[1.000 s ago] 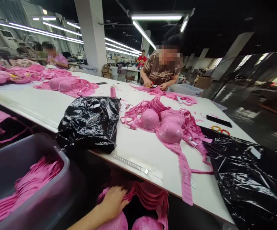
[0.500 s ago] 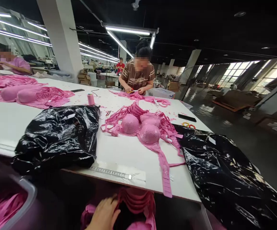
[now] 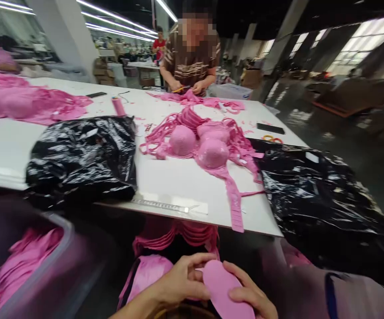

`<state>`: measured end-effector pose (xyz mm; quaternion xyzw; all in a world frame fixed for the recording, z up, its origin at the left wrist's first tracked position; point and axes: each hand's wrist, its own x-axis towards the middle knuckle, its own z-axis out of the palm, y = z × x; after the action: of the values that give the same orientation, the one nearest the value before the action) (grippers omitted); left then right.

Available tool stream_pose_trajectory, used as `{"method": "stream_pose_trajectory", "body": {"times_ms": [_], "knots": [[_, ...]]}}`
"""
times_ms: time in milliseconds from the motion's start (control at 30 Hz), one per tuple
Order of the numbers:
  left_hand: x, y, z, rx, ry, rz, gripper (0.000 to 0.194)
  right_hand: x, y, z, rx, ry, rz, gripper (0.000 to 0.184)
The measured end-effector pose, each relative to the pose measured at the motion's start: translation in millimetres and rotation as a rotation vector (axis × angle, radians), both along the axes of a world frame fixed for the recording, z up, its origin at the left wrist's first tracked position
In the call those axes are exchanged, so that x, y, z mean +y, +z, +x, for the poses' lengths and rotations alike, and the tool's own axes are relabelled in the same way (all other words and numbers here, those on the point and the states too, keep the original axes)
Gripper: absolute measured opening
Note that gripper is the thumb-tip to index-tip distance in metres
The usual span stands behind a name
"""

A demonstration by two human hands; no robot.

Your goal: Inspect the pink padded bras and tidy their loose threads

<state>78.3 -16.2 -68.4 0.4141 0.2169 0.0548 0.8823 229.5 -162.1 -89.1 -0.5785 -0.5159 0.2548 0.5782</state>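
Observation:
Low in front of me, below the table's near edge, I hold a smooth, oval pink bra cup (image 3: 223, 285) between both hands. My left hand (image 3: 187, 279) is closed on its left edge, with the fingertips curled in. My right hand (image 3: 251, 292) grips its right side, fingers pressed on the surface. A light pink padded piece (image 3: 150, 272) lies beside my left wrist. Under the table edge is a stack of nested pink bras (image 3: 178, 232). On the tabletop above sits a heap of pink bras (image 3: 213, 153), one band reaching the near edge.
Black plastic bags lie left (image 3: 85, 161) and right (image 3: 311, 190) on the white table (image 3: 175, 177). A tape measure (image 3: 160, 204) runs along its near edge. At lower left stands a grey bin (image 3: 67, 230) of pink pieces. Opposite, a person (image 3: 190, 57) handles pink fabric with yellow-handled scissors.
My left hand was reaching alone by the pink bras under the table; now both hands hold a pink bra cup. My view has tipped downward.

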Motion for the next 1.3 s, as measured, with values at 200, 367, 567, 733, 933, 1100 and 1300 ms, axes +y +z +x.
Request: {"method": "stream_pose_trajectory", "body": {"times_ms": [200, 367, 567, 733, 933, 1100, 1300], "knots": [[2.3, -18.1, -19.8, 0.178, 0.388, 0.079, 0.042, 44.1, -15.4, -4.7, 0.007, 0.251, -0.201, 0.028], [6.3, -24.1, -30.8, 0.217, 0.546, 0.039, 0.034, 54.1, -20.8, -12.6, -0.045, 0.199, -0.256, 0.032], [16.3, -15.5, -39.8, 0.223, 0.322, -0.264, 0.044, 67.6, -18.7, -18.4, -0.08, 0.266, -0.14, 0.023], [10.2, -18.6, -37.5, 0.277, 0.481, -0.3, 0.04, 69.7, -22.0, -21.0, -0.168, 0.281, -0.088, 0.024], [-0.5, -22.4, -41.2, 0.309, 0.409, -0.307, 0.039, 71.3, -20.9, -35.1, -0.103, 0.251, -0.131, 0.009], [-5.3, -14.6, -43.5, 0.319, 0.534, -0.039, 0.03, 78.6, -22.4, -58.2, 0.063, 0.078, -0.172, 0.016], [-1.5, -8.6, -46.2, 0.405, 0.468, 0.284, 0.032, 96.4, -22.4, -68.1, 0.372, 0.009, -0.325, 0.032]]}}
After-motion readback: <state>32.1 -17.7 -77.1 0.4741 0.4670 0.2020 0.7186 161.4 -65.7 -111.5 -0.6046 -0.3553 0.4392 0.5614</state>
